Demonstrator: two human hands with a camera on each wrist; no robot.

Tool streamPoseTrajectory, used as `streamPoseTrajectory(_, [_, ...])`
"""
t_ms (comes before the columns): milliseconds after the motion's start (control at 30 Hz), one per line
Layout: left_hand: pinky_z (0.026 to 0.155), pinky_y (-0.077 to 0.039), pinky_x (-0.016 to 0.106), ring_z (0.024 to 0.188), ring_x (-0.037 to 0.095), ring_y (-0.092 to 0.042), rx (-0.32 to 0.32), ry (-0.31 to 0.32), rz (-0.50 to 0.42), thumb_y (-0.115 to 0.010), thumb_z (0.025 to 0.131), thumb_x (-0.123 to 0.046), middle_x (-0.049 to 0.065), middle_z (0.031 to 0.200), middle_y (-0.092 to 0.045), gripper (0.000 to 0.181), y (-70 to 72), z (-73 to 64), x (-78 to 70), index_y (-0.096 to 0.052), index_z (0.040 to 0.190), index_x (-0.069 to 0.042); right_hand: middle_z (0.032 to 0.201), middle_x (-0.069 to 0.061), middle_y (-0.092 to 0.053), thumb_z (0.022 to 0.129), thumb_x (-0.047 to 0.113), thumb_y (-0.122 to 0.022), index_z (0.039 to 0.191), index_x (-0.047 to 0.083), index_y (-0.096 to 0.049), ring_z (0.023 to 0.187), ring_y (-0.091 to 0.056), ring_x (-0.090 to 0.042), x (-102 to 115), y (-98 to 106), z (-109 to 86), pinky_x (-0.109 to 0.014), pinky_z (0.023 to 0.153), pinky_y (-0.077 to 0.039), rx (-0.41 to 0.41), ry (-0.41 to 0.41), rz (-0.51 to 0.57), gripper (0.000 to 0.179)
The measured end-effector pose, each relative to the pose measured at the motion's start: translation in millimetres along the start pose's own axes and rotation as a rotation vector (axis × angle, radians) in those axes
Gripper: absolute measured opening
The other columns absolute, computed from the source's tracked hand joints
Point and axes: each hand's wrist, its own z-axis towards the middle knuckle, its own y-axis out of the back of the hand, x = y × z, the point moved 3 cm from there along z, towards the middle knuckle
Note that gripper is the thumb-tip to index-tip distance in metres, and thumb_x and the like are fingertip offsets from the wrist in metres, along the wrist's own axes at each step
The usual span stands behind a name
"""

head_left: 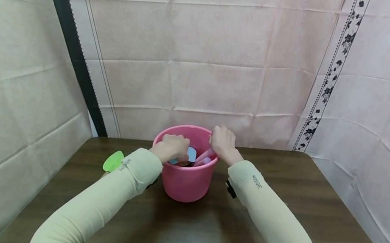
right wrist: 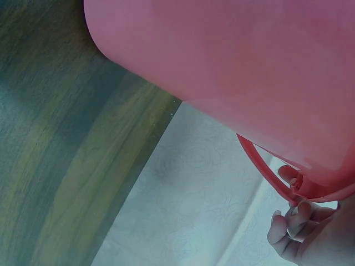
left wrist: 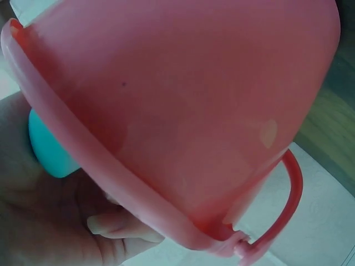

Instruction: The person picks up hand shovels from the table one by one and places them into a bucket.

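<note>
A pink bucket (head_left: 186, 184) stands upright near the back of the table. My left hand (head_left: 172, 148) reaches over its left rim with curled fingers, and their tips are hidden inside. In the left wrist view a teal rounded piece (left wrist: 49, 147) lies between that hand and the rim; whether the fingers hold it is unclear. My right hand (head_left: 223, 143) grips the bucket at its right rim. In the right wrist view its fingers (right wrist: 299, 219) curl at the joint of the red handle (right wrist: 263, 169). Inside are a light blue piece (head_left: 191, 154) and a pink-lilac stick (head_left: 206, 156).
A bright green rounded thing (head_left: 113, 161) lies left of the bucket, partly behind my left sleeve. The dark wooden table (head_left: 175, 238) ends close behind the bucket. Pale cloth curtains (head_left: 221, 57) hang at the back and on both sides.
</note>
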Motion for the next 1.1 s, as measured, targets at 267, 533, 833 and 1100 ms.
streamPoseTrajectory(267, [0.064,-0.042,0.034,0.071,0.021,-0.055,-0.058,-0.045,0.001,-0.066,0.084,-0.021,0.004,0.081,-0.057,0.012,7.0,-3.0,-4.0,-0.059,0.089,-0.012,0.095,-0.012,-0.060,0.091,0.019,-0.059,0.090,0.004,-0.068,0.081,-0.061,-0.026,0,0,0.0,-0.041,0.075,-0.053,-0.003,0.009,0.020,0.018])
streamPoseTrajectory(533, [0.073,-0.052,0.044,0.085,0.025,-0.064,-0.205,-0.035,-0.033,-0.062,0.091,-0.031,0.006,0.088,-0.063,0.019,15.0,-5.2,7.3,-0.063,0.090,-0.012,0.097,-0.011,-0.061,0.092,0.020,-0.059,0.091,0.004,-0.069,0.081,-0.062,-0.026,0,-1,0.1,-0.040,0.074,-0.054,0.002,0.011,0.019,0.019])
streamPoseTrajectory(833, [0.056,-0.044,0.041,0.064,0.024,-0.055,-0.414,0.076,-0.161,-0.052,0.092,-0.024,0.005,0.067,-0.053,0.025,24.2,-16.6,72.9,-0.054,0.070,-0.011,0.094,-0.011,-0.060,0.092,0.021,-0.061,0.089,0.004,-0.068,0.082,-0.062,-0.026,-1,-1,0.8,-0.041,0.074,-0.053,-0.009,0.016,0.019,0.019])
streamPoseTrajectory(1100, [0.048,-0.039,0.037,0.060,0.026,-0.053,-0.554,0.169,-0.233,-0.046,0.096,-0.025,0.009,0.066,-0.053,0.027,9.2,-31.3,136.7,-0.052,0.077,-0.007,0.096,-0.011,-0.061,0.092,0.020,-0.061,0.089,0.004,-0.069,0.082,-0.062,-0.026,0,-1,0.6,-0.042,0.075,-0.053,-0.013,0.009,0.017,0.018])
